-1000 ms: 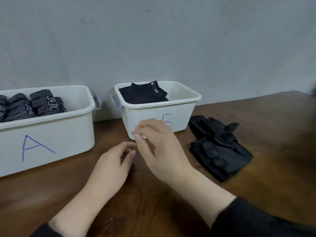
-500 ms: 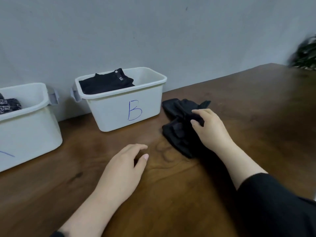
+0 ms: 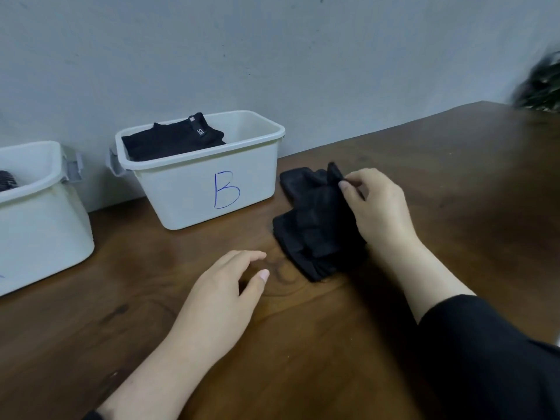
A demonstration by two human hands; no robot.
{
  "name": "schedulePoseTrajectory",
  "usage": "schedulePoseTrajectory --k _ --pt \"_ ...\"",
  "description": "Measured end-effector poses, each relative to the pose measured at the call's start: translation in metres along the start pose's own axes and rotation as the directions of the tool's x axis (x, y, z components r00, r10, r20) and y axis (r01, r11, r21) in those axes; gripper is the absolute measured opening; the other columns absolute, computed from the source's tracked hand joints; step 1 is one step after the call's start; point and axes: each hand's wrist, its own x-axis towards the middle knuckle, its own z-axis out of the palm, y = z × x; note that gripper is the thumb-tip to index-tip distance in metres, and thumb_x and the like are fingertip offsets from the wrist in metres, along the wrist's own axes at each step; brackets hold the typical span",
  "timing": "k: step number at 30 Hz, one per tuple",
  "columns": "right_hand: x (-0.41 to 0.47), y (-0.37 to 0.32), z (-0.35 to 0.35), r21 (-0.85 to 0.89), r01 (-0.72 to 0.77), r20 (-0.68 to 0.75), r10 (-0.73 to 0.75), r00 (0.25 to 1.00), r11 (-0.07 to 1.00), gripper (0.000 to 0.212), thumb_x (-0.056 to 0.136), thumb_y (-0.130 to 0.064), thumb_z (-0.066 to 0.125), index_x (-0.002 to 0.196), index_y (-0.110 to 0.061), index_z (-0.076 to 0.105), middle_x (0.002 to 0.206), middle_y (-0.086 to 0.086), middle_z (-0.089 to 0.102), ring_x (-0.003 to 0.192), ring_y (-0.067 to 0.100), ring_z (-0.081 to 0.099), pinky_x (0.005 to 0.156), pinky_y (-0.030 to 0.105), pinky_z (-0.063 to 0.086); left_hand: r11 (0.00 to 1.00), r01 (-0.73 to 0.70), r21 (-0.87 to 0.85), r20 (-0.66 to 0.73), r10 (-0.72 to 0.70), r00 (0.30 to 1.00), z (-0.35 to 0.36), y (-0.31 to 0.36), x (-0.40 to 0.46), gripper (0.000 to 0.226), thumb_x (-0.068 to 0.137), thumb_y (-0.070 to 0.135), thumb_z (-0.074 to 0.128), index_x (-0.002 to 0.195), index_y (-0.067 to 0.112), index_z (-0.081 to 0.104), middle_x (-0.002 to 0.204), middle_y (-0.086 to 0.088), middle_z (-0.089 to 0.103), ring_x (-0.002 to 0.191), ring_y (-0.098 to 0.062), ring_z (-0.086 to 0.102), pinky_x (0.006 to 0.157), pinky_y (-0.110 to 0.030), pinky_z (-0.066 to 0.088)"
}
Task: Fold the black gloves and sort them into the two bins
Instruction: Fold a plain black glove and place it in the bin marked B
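Observation:
A heap of black gloves (image 3: 315, 219) lies on the wooden table, just right of the white bin marked B (image 3: 200, 183). My right hand (image 3: 375, 207) rests on the heap's right side, thumb and forefinger pinched on a fold of the top glove at its far end. My left hand (image 3: 224, 292) lies loosely on the table in front of the heap, fingers apart, holding nothing. Bin B holds folded black gloves (image 3: 172, 137) in its left half. The second white bin (image 3: 39, 207) stands at the left edge, with a patterned dark glove (image 3: 7, 180) just showing inside.
A grey wall runs close behind both bins. A blurred dark plant (image 3: 542, 83) sits at the far right corner of the table (image 3: 454, 165). My black sleeve (image 3: 491, 359) fills the lower right.
My right hand went from in front of bin B to the heap and pinched the top glove. The view swung right, pushing the left bin mostly out of frame. The left hand stayed put.

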Motion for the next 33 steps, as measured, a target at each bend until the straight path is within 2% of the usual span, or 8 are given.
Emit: schedulePoseTrajectory --k 4,13,15,20,22,25,30,33 --pt "-0.005 -0.015 -0.012 0.187 0.001 -0.073 0.013 0.997 0.982 0.006 0.103 -0.033 0.057 0.098 -0.032 0.061 0.086 -0.018 0.065 0.08 0.0 0.06 0.065 0.014 0.046 0.994 0.015 -0.109 -0.056 -0.021 0.998 -0.002 0.002 -0.001 0.03 0.097 0.046 0.05 0.125 0.043 0.059 0.114 0.037 0.055 0.11 0.021 0.046 0.085 -0.001 0.037" --pt "-0.032 -0.051 0.009 0.369 0.083 -0.2 -0.008 0.98 0.926 0.007 0.102 -0.026 0.057 0.097 -0.026 0.061 0.083 -0.017 0.063 0.076 0.001 0.059 0.068 0.013 0.044 0.894 0.134 -0.427 -0.004 -0.15 0.989 -0.002 0.01 0.003 0.068 0.079 0.07 0.043 0.14 0.041 0.05 0.119 0.033 0.062 0.113 0.021 0.05 0.088 0.0 0.038" --pt "-0.044 -0.067 0.028 0.358 0.093 -0.167 -0.034 0.985 0.929 0.007 0.101 -0.028 0.058 0.096 -0.026 0.062 0.083 -0.016 0.061 0.077 0.005 0.059 0.069 0.019 0.047 0.819 0.152 -0.553 -0.044 -0.211 0.976 -0.004 0.009 0.004 0.059 0.083 0.062 0.051 0.139 0.042 0.051 0.119 0.033 0.062 0.112 0.019 0.052 0.093 -0.005 0.041" --pt "-0.067 -0.106 0.064 0.321 0.1 -0.075 -0.08 0.994 0.942 0.015 0.098 -0.04 0.052 0.096 -0.026 0.059 0.09 -0.013 0.057 0.087 0.008 0.057 0.081 0.036 0.051 0.562 0.093 -0.822 -0.179 -0.408 0.895 -0.014 -0.002 0.0 0.042 0.095 0.022 0.065 0.133 0.038 0.057 0.123 0.014 0.068 0.117 -0.009 0.063 0.102 -0.042 0.05" --pt "-0.072 -0.116 0.069 0.369 0.032 0.034 -0.048 0.998 0.929 0.013 0.098 -0.042 0.051 0.094 -0.03 0.053 0.09 -0.014 0.058 0.088 0.006 0.057 0.082 0.033 0.05 0.494 0.018 -0.869 -0.245 -0.463 0.852 -0.023 -0.005 -0.002 0.042 0.097 0.01 0.06 0.131 0.034 0.059 0.117 0.011 0.071 0.11 -0.012 0.067 0.094 -0.042 0.054" --pt "-0.079 -0.126 0.072 0.461 -0.117 0.251 -0.003 0.968 0.879 0.021 0.102 -0.043 0.051 0.088 -0.028 0.046 0.073 -0.01 0.056 0.066 0.006 0.054 0.063 0.029 0.047 0.425 -0.066 -0.903 -0.293 -0.496 0.817 -0.041 -0.012 -0.003 0.043 0.098 0.005 0.057 0.131 0.032 0.059 0.116 0.007 0.071 0.109 -0.014 0.068 0.086 -0.038 0.058" --pt "-0.083 -0.132 0.078 0.46 -0.191 0.38 0.002 0.925 0.867 0.026 0.096 -0.058 0.054 0.1 -0.033 0.052 0.088 -0.013 0.064 0.083 0.004 0.063 0.075 0.028 0.057 0.465 -0.067 -0.883 -0.324 -0.5 0.803 -0.06 -0.037 -0.01 0.044 0.098 0.008 0.059 0.13 0.037 0.059 0.118 0.01 0.07 0.11 -0.008 0.067 0.078 -0.023 0.057" --pt "-0.083 -0.128 0.073 0.241 -0.125 0.475 -0.004 0.88 0.962 0.037 0.095 -0.062 0.053 0.118 -0.033 0.052 0.102 -0.014 0.062 0.094 0.006 0.062 0.084 0.032 0.057 0.724 0.133 -0.677 -0.325 -0.456 0.828 -0.068 -0.054 -0.016 0.048 0.096 0.02 0.064 0.137 0.043 0.051 0.126 0.011 0.064 0.112 -0.011 0.064 0.089 -0.032 0.055"
